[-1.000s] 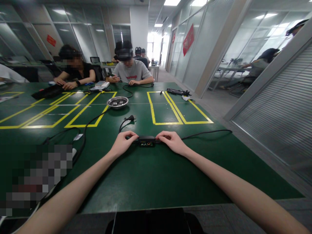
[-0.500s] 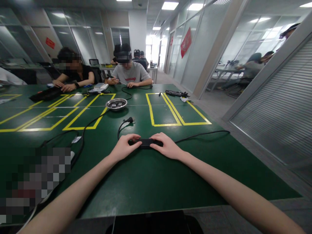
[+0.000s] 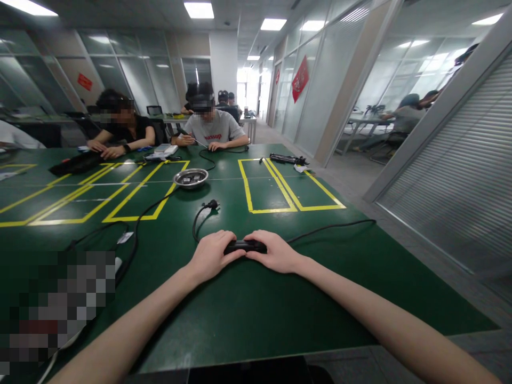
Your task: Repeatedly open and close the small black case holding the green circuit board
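Left hand and right hand grip the black adapter, in from the desk's near edge: a pressing step, seemingly; next calls for even pressure.

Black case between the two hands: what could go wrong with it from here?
The black case could twist or slip if the left hand and right hand, gripping its opposite ends, press unevenly. The black cable on the right reaches the table edge, so it might snag there. The plug's cord curves close beyond the left hand and may get in its way.
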The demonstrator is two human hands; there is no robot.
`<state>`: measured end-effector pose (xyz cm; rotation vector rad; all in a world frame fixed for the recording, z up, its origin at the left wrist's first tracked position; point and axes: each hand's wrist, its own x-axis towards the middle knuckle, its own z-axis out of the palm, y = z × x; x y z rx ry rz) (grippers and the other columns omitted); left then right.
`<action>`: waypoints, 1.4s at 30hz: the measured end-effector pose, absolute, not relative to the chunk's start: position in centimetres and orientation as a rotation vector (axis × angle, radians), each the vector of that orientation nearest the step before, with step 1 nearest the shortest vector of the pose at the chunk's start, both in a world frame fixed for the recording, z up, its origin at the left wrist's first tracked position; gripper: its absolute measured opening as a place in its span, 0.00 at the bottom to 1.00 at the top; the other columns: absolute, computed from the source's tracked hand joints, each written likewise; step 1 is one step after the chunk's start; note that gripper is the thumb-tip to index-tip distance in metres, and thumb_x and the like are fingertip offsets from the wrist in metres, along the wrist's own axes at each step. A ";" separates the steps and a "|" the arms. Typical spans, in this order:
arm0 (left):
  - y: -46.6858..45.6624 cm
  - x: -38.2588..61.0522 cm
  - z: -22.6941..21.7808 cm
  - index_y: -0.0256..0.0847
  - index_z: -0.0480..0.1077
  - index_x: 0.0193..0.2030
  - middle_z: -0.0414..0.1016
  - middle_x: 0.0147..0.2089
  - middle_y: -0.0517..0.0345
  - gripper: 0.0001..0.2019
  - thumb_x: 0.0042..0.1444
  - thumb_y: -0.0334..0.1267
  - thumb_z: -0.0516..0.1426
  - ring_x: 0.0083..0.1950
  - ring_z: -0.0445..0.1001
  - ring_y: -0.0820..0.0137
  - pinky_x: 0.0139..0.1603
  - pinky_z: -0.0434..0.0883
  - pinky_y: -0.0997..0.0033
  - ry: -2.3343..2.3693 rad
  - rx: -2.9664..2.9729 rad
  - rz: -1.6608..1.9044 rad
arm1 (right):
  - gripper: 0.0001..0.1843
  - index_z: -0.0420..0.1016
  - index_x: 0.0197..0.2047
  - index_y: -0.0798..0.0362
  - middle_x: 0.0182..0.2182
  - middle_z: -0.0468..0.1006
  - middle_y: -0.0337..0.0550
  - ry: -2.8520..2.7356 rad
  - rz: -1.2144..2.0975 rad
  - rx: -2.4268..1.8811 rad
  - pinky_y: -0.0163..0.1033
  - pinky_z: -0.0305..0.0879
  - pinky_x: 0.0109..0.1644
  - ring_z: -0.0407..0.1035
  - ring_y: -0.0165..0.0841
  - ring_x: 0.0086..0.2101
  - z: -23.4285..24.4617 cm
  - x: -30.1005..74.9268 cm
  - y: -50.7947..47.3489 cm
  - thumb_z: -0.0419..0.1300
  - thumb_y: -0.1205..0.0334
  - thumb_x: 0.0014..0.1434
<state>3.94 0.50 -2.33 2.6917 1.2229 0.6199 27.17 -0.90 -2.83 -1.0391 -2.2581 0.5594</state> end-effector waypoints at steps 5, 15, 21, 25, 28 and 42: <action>0.4 4.1 -2.1 0.42 0.71 0.38 0.77 0.36 0.55 0.21 0.65 0.60 0.58 0.38 0.75 0.61 0.39 0.66 0.66 1.112 2.884 0.511 | 0.11 0.75 0.42 0.52 0.35 0.77 0.43 -2.284 0.461 -0.974 0.41 0.67 0.41 0.71 0.37 0.36 -2.6 27.2 -1.4 0.70 0.63 0.58; 0.5 3.8 -2.0 0.40 0.72 0.33 0.76 0.32 0.55 0.31 0.65 0.69 0.49 0.36 0.73 0.64 0.36 0.62 0.67 0.996 3.025 0.583 | 0.10 0.76 0.46 0.55 0.36 0.80 0.48 -2.462 0.245 -0.871 0.43 0.66 0.42 0.71 0.40 0.38 -2.3 27.3 -1.3 0.65 0.60 0.64; 0.4 3.7 -2.0 0.40 0.71 0.31 0.75 0.29 0.56 0.30 0.68 0.65 0.49 0.34 0.72 0.65 0.35 0.61 0.66 0.957 3.012 0.587 | 0.11 0.78 0.47 0.54 0.38 0.81 0.47 -2.464 0.297 -0.802 0.43 0.67 0.43 0.72 0.39 0.38 -1.9 27.5 -1.3 0.65 0.61 0.62; 0.3 3.8 -1.9 0.39 0.72 0.33 0.77 0.32 0.55 0.31 0.66 0.67 0.50 0.35 0.73 0.65 0.36 0.62 0.66 0.931 3.027 0.595 | 0.09 0.79 0.45 0.55 0.34 0.80 0.47 -2.504 0.275 -0.786 0.41 0.66 0.40 0.70 0.38 0.36 -1.8 27.7 -1.2 0.63 0.58 0.66; 0.3 3.8 -1.9 0.39 0.73 0.34 0.78 0.33 0.55 0.29 0.67 0.65 0.50 0.35 0.73 0.66 0.36 0.63 0.67 0.934 3.000 0.619 | 0.10 0.79 0.44 0.55 0.35 0.80 0.49 -2.515 0.241 -0.804 0.42 0.66 0.41 0.70 0.39 0.37 -1.8 27.7 -1.2 0.61 0.57 0.67; 0.0 3.8 -1.8 0.36 0.68 0.62 0.81 0.50 0.44 0.19 0.72 0.45 0.53 0.46 0.80 0.59 0.45 0.71 0.61 0.773 3.158 0.666 | 0.17 0.64 0.43 0.50 0.26 0.74 0.35 -1.987 1.350 -1.087 0.36 0.66 0.33 0.71 0.33 0.26 -1.5 27.8 -1.1 0.47 0.45 0.72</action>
